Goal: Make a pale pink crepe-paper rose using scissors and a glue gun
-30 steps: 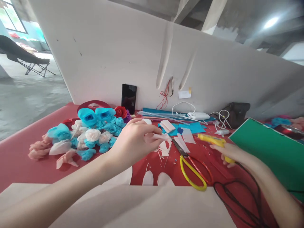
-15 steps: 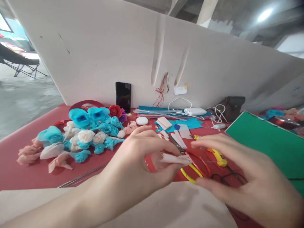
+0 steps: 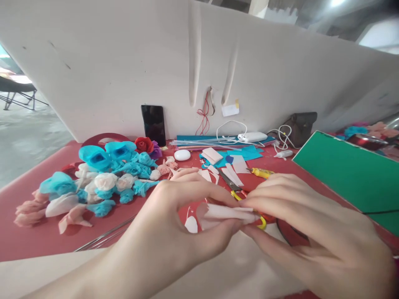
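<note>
My left hand (image 3: 177, 220) pinches a gathered strip of pale pink crepe paper (image 3: 218, 214) between thumb and fingers. My right hand (image 3: 314, 224) meets it from the right, its thumb and fingertips closed around the paper's narrow end. Behind the fingers lie scissors (image 3: 230, 182) with red and yellow handles, partly hidden by the right hand. A yellow-handled tool (image 3: 262, 172) rests just beyond that hand. Cut pale paper strips (image 3: 233, 174) are spread past the scissors.
Blue, white and pink paper flowers (image 3: 106, 181) crowd the left side, with metal rods (image 3: 106, 236) in front. A phone (image 3: 153, 124) leans on the back wall beyond a white case (image 3: 182, 155). A green board (image 3: 339, 178) and dark pouch (image 3: 302, 128) are right.
My right hand has moved left and closed on the end of the pink paper. The view has shifted slightly. My left hand keeps its pinch.
</note>
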Demonstrator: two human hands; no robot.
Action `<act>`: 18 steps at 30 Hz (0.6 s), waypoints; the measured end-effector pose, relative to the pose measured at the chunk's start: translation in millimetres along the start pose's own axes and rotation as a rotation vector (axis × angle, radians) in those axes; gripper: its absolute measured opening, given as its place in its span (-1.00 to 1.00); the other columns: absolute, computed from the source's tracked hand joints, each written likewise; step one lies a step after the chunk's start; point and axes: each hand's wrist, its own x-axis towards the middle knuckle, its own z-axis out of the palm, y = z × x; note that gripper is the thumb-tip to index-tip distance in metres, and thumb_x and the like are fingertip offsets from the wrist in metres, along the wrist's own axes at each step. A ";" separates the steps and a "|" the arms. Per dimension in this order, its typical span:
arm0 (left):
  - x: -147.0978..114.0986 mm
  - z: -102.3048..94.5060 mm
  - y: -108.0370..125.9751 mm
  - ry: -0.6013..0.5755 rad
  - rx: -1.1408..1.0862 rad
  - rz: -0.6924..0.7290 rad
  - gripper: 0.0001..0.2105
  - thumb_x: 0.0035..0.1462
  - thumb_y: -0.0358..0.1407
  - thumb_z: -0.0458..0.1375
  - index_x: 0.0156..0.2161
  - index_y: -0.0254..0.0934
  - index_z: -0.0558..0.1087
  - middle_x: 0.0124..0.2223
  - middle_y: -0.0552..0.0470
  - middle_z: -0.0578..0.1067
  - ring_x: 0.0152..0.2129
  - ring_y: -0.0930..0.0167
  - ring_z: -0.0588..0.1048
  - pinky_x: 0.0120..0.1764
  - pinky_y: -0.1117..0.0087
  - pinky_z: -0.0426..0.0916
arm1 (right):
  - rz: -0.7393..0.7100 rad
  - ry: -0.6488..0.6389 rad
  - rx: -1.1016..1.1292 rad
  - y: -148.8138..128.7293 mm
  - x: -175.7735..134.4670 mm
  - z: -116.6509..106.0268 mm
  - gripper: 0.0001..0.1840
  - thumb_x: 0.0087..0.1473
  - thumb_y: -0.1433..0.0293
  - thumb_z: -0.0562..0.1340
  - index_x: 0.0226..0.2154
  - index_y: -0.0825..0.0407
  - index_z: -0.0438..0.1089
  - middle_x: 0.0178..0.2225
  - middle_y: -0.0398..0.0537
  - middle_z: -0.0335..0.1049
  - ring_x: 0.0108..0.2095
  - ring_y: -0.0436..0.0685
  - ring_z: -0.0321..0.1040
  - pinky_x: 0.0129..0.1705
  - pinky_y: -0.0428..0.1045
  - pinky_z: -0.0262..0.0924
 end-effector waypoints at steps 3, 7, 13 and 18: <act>1.2 0.9 -0.9 -0.015 0.005 -0.029 -0.85 -0.13 -0.45 0.23 -0.46 -0.11 0.48 -0.51 0.33 0.51 -0.55 0.61 0.46 -0.47 0.70 0.31 | -0.019 -0.002 0.002 1.4 -0.3 0.3 -0.92 -0.10 0.54 0.26 -0.44 0.10 0.37 -0.46 -0.15 0.38 -0.42 -0.02 0.26 -0.37 -0.05 0.22; 1.9 2.5 -2.3 -0.028 -0.005 -0.072 -0.95 -0.09 -0.35 0.23 -0.45 -0.13 0.48 -0.48 0.32 0.52 -0.50 0.59 0.48 -0.41 0.69 0.33 | -0.048 0.001 -0.001 2.1 -2.0 -0.4 -0.91 -0.09 0.56 0.24 -0.42 0.12 0.37 -0.49 -0.15 0.36 -0.44 -0.01 0.24 -0.35 -0.02 0.20; 1.5 1.4 -1.4 -0.017 -0.016 -0.064 -0.90 -0.10 -0.38 0.22 -0.42 -0.12 0.49 -0.44 0.33 0.53 -0.45 0.59 0.48 -0.37 0.71 0.33 | -0.120 0.020 -0.067 2.8 0.7 -2.0 -0.88 -0.13 0.57 0.26 -0.41 0.14 0.37 -0.51 -0.14 0.38 -0.43 0.02 0.28 -0.33 0.01 0.21; 2.4 0.2 -1.1 0.001 0.003 -0.037 -0.90 -0.12 -0.42 0.22 -0.45 -0.16 0.48 -0.45 0.31 0.53 -0.47 0.59 0.47 -0.39 0.70 0.32 | -0.206 0.019 -0.140 6.0 2.7 -4.7 -0.90 -0.11 0.57 0.25 -0.42 0.14 0.39 -0.53 -0.11 0.41 -0.46 0.04 0.33 -0.30 0.03 0.25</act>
